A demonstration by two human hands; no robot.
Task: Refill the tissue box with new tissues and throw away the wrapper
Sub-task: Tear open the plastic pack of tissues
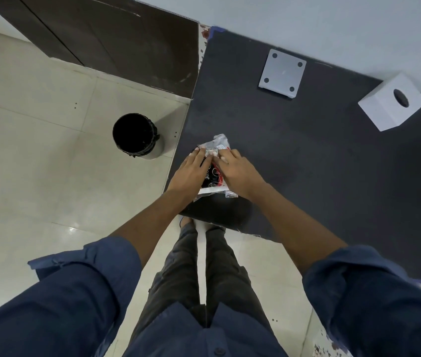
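So the crinkly red, black and clear plastic tissue pack point(213, 171) sits near the middle of the frame, right at the left edge of the dark grey table top point(320, 155). Both hands are on it: the left hand point(191, 173) and the right hand point(235, 171) have their fingers pinched onto the bunched-up wrapper end at the far side of the pack. Upper right, well apart from the pack, there's the white cube tissue box point(392, 101) with a round hole on top, and to its left a flat white square plate point(282, 73) with four dark dots. Down on the pale tile floor point(36, 163), left of the table, stands a black-lined round bin point(137, 136).
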